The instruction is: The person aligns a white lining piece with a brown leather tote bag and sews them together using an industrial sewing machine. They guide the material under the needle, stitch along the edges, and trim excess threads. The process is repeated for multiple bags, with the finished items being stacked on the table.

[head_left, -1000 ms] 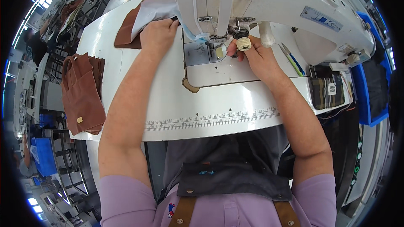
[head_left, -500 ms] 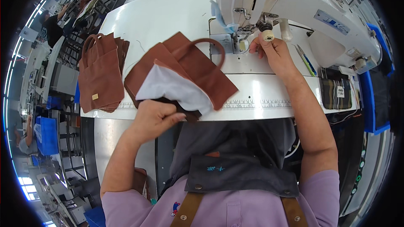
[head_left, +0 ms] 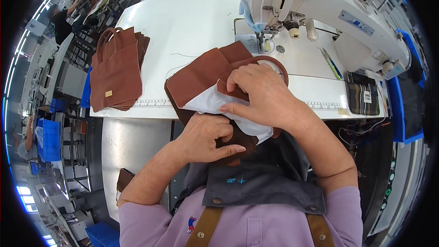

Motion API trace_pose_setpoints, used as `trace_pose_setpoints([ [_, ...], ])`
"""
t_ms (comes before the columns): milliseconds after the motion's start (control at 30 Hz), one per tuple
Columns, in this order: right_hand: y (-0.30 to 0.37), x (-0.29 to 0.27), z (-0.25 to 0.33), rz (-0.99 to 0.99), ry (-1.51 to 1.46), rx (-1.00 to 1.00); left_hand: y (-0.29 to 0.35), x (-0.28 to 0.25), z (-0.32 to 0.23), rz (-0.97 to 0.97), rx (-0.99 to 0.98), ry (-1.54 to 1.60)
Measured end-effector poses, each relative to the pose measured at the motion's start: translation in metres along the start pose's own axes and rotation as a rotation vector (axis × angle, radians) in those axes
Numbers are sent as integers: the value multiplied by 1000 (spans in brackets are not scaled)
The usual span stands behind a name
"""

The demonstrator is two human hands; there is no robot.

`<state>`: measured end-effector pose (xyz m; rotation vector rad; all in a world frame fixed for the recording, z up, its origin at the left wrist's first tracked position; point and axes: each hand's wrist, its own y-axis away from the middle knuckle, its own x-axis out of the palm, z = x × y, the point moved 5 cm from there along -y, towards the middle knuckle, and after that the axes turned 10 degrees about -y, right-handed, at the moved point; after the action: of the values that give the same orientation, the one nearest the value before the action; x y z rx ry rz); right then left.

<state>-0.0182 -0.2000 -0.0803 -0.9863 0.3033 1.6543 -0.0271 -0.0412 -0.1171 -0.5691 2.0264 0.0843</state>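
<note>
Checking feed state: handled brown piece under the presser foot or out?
Out: handled brown piece sits in front; bare metal plate shows beside the presser foot.

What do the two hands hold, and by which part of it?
A brown leather piece: the left hand holds its dark brown near part; the right hand, the edge of its white-backed flap.

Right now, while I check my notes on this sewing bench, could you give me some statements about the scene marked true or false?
1. The left hand and right hand are both on the brown handbag piece. True.
2. The stack of brown bag panels lies right of the sewing machine. False: it lies to the left.
3. White lining shows on the handbag piece. True.
4. The metal plate on the stack's top panel is black. False: it is gold-coloured.
</note>
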Motion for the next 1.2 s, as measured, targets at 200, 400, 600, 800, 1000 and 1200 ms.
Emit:
trace_pose_setpoints([
  [200,-2,0,-12,-164,63,14,-6,1,-2,-10,37,-2],
  [400,9,-29,16,-314,-4,-178,-7,0,14,-71,-49,43],
  [600,100,-55,25,-289,-42,-59,-13,-14,30,-350,-247,204],
  [800,148,5,6,-135,-270,97,-51,-41,71,-477,-382,-120],
  [1000,141,19,4,-22,-297,-21,-91,-37,86,-296,-268,-409],
  [1200,153,-2,-10,77,-131,79,-97,-41,73,-11,-522,-158],
])
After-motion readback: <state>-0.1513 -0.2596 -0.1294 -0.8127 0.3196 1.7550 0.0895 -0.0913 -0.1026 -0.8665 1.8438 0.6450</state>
